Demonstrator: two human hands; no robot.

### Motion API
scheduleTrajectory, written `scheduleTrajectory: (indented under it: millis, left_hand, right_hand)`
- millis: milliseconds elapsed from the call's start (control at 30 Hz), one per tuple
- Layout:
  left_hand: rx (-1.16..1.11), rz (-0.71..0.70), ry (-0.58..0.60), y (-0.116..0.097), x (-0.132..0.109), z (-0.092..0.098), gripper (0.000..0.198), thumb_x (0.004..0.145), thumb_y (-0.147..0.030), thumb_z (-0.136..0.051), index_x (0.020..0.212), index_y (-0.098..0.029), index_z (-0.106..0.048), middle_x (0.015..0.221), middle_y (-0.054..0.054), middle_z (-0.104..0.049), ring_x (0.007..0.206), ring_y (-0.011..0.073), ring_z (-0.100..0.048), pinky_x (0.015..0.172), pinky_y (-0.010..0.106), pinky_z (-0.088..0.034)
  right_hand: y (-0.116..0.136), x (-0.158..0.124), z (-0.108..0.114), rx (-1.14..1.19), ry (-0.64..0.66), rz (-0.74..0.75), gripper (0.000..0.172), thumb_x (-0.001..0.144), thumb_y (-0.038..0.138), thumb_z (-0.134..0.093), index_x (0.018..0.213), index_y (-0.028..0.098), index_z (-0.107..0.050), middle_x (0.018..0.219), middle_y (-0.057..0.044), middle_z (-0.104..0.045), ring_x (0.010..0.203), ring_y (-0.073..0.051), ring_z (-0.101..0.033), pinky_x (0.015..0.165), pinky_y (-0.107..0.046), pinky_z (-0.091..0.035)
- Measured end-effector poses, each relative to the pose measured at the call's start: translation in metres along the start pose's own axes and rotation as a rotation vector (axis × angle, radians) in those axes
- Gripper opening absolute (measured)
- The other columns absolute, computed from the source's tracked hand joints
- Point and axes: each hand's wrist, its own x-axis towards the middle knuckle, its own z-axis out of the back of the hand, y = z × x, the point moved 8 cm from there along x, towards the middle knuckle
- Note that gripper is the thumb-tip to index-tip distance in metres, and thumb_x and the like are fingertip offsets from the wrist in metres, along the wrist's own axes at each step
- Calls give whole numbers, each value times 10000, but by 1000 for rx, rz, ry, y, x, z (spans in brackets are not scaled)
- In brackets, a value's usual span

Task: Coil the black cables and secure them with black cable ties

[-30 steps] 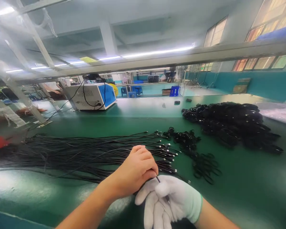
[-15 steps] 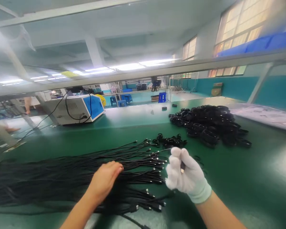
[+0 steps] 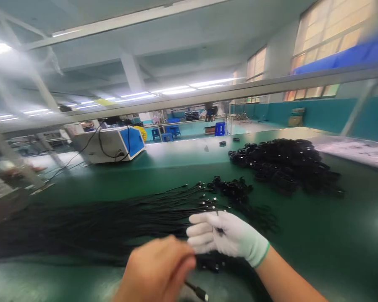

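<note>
My right hand (image 3: 228,235), in a white glove, has its palm turned up and its fingers fairly straight. A small dark piece, seemingly a black cable end (image 3: 220,230), is pinned under its thumb. My left hand (image 3: 159,266), bare and smeared by motion, is close in front of the glove with its fingers curled together; what they hold is hidden. Just below it shows a cable plug (image 3: 201,293) with a metal tip. Behind both hands a wide bundle of black cables (image 3: 91,226) lies on the green table, plug ends to the right.
A small heap of black cable ties or rings (image 3: 231,186) lies beyond the glove. Farther right is a large pile of coiled black cables (image 3: 286,163). A white and blue machine (image 3: 113,144) stands back left. Plastic sheeting (image 3: 355,151) lies at the right edge.
My left hand has moved right and nearer to me, beside the glove. My right hand has shifted left and lower, and its curled fingers have straightened. The view has swung slightly left.
</note>
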Motion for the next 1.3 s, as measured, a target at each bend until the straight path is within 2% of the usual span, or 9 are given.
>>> scheduleTrajectory:
  millis: [167,400,600,700,767,900,1067,1167,1300]
  left_hand:
    - [-129,135,-50,29,57,18,153,865,-255,-499,775,-219,-618,738,-39,-639,674,113,-554,633,209,-394]
    - [-228,225,52,59,78,-28,218,857,-312,-474,754,-189,-620,689,-41,-606,659,121,-514,601,208,-362]
    - [-134,276,170,79,39,-76,274,876,-237,-398,725,-187,-621,701,-15,-650,658,143,-580,584,210,-382]
    - [171,243,155,75,3,-92,212,862,-160,-420,802,-223,-613,761,-9,-665,674,149,-613,587,215,-378]
    - [354,123,144,55,-13,-97,198,824,-98,-459,788,-232,-601,731,-17,-660,625,152,-610,553,227,-357]
    - [406,-116,81,7,-9,-64,134,814,-147,-535,717,-228,-579,658,-25,-623,573,157,-570,525,257,-324]
    - [154,-8,210,13,39,-8,86,762,-291,-678,732,-229,-625,731,-49,-631,682,133,-567,596,225,-357]
    - [-125,43,248,27,55,-11,92,719,-272,-720,722,-213,-649,732,-53,-622,700,112,-566,626,194,-381]
    - [-494,122,265,50,53,-46,96,795,-243,-616,757,-174,-670,750,-18,-644,715,118,-584,647,185,-421]
  right_hand:
    - [-35,-5,-34,14,250,-147,550,776,410,-649,1187,68,-519,1057,-194,-623,979,-301,-623,917,-515,-378]
    - [-41,-2,-39,85,270,-119,470,799,338,-625,1159,49,-537,1000,-183,-652,934,-301,-645,861,-526,-424]
    - [8,-1,-20,225,105,190,314,846,301,-580,1102,119,-571,762,-5,-601,762,-156,-621,948,-545,-368]
    - [21,1,-8,221,-4,261,288,850,290,-575,1088,128,-579,854,-35,-625,821,-178,-621,957,-530,-364]
    - [19,3,0,182,-94,265,297,839,301,-591,1086,137,-579,958,-76,-638,882,-207,-622,936,-509,-380]
    - [-11,6,-9,86,-37,124,242,831,253,-598,1029,115,-580,824,-75,-630,774,-175,-615,764,-369,-445]
    - [-45,-1,-36,95,212,-98,312,760,274,-667,977,80,-555,777,-65,-598,700,-160,-618,711,-332,-457]
    - [-55,-3,-43,88,279,-188,403,716,341,-695,969,71,-538,853,-137,-636,792,-244,-667,730,-355,-470]
    - [-53,-3,-42,100,252,-172,510,698,367,-708,1093,97,-531,950,-146,-655,809,-242,-675,731,-361,-474]
